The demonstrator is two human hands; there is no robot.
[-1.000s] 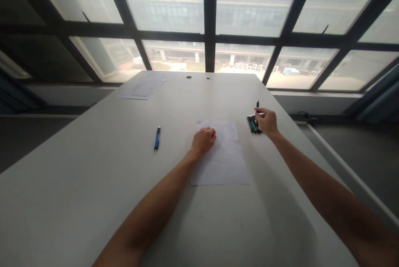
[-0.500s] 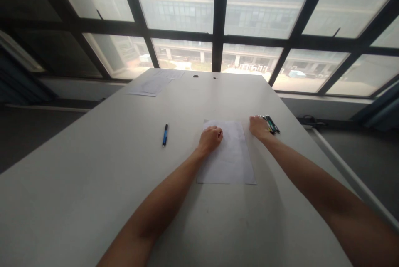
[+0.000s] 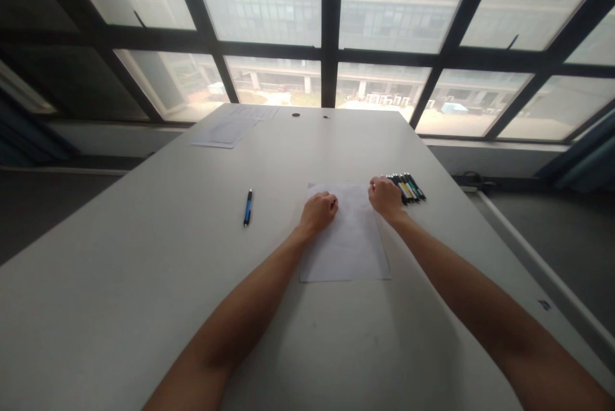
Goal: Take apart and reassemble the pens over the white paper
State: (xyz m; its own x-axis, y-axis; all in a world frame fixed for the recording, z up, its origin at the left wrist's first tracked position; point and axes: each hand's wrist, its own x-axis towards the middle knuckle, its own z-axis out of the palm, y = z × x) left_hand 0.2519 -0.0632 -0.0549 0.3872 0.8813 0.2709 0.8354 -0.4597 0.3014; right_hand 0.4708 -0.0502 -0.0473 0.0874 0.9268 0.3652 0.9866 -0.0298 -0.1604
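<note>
A sheet of white paper (image 3: pixel 348 251) lies on the table in front of me. My left hand (image 3: pixel 319 211) rests on its upper left part with the fingers curled closed; whatever they may hold is hidden. At the paper's upper right corner is my right hand (image 3: pixel 385 196), also closed, its fingertips turned away from view. I cannot make out anything in it. Just right of that hand several pens (image 3: pixel 413 187) lie side by side in a row, partly covered by the hand. A blue and black pen (image 3: pixel 248 208) lies alone to the left of the paper.
More printed sheets (image 3: pixel 218 129) lie at the far left corner of the white table (image 3: pixel 144 270). A round dark cable hole (image 3: pixel 296 115) and a small dark item (image 3: pixel 327 117) are near the far edge. Large windows stand behind the table.
My right hand has moved left from the row of pens to the paper's corner, so more pens show. My left hand stays on the paper. The view has shifted slightly.
</note>
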